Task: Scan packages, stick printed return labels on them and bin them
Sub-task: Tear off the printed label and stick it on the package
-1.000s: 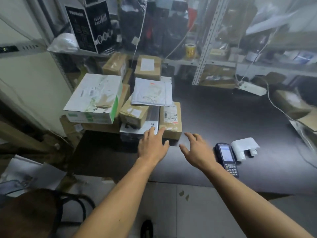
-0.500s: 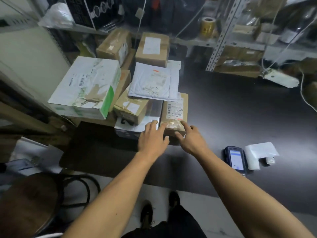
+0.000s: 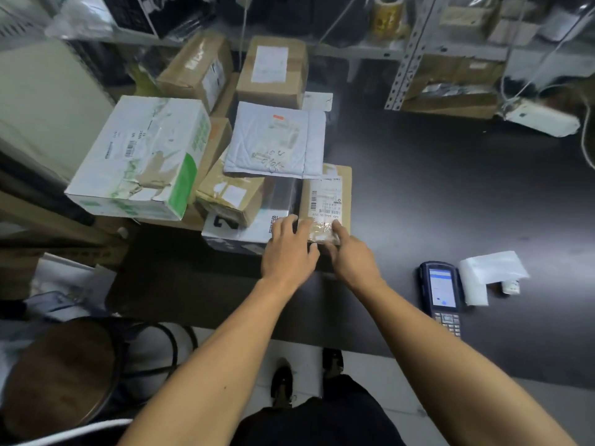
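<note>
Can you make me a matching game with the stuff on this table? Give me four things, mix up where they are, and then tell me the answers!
Things:
1. handheld scanner
2. grey padded envelope
3. small brown box with the barcode label
4. roll of yellow tape

Places:
A. up on the metal shelf at the back
B. under both hands, left hand and right hand, at the front of the pile
C. lying on top of the pile of parcels
D. alone on the dark table, beside a white folded bag

Right pairs: 1-D, 2-C, 3-B, 4-A
</note>
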